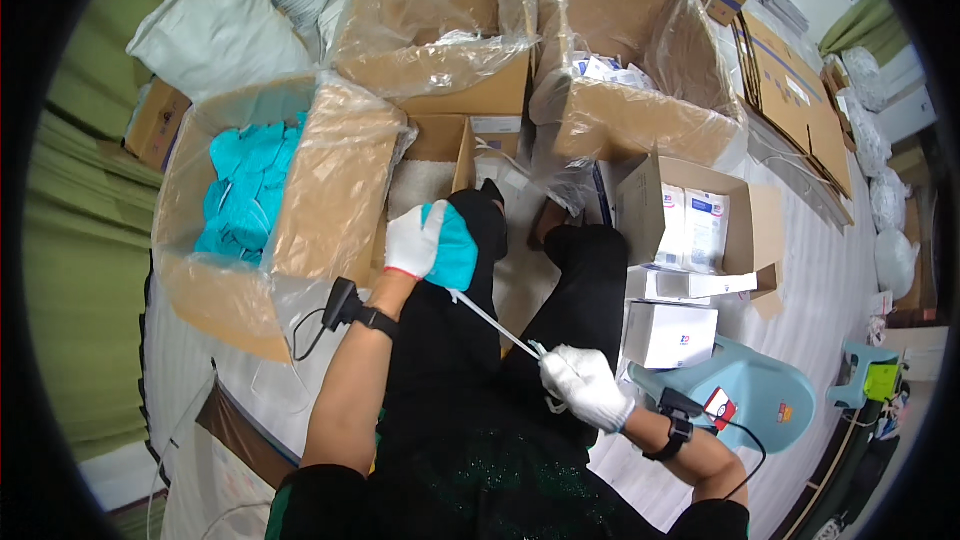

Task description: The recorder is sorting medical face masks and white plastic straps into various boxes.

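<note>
My left hand (413, 240), in a white knit glove, is closed on a teal face mask (452, 255) above my lap. A white elastic band (492, 321) runs taut from the mask's lower edge down to my right hand (584, 386). The right hand, gloved too, has its fingers closed on the far end of that band. Beyond my left hand, a plastic-lined carton (335, 180) holds a heap of loose teal masks (250, 190).
Two more lined cartons stand ahead, one at the middle (465, 80) and one at the right (620, 120) with white packets inside. An open box (640, 205) of packets sits right of my knees, near a light-blue plastic stool (765, 395). Flattened cardboard (795, 105) leans at far right.
</note>
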Available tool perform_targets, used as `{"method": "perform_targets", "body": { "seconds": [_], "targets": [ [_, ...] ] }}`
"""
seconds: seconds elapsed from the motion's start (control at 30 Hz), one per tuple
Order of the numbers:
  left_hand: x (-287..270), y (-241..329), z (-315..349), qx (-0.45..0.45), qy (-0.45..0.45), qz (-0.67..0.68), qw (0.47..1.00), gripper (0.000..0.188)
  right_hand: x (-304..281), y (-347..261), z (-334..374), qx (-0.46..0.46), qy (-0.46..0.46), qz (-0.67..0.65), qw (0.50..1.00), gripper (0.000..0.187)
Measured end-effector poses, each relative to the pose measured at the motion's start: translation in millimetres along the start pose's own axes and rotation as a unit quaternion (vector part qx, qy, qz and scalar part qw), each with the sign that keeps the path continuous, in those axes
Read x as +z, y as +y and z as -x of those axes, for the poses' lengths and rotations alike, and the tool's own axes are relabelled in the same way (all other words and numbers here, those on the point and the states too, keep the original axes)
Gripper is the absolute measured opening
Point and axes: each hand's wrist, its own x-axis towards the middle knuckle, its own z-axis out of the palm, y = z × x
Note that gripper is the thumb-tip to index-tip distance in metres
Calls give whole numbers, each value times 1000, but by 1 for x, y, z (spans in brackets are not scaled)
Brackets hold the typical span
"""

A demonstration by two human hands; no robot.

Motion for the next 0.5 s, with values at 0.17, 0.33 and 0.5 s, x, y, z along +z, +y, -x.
{"method": "perform_targets", "body": {
  "seconds": [0.17, 0.33, 0.5],
  "targets": [
    [23, 14, -10, 48, 53, -5, 997, 52, -9, 0, -11, -187, 69, -48, 979, 31],
    [42, 61, 2, 35, 27, 53, 998, 53, 12, -57, -60, -357, 232, 24, 904, 22],
    [34, 73, 10, 110, -2, -42, 993, 50, 37, -38, -89, -221, 31, -110, 968, 23]
  ]
}}
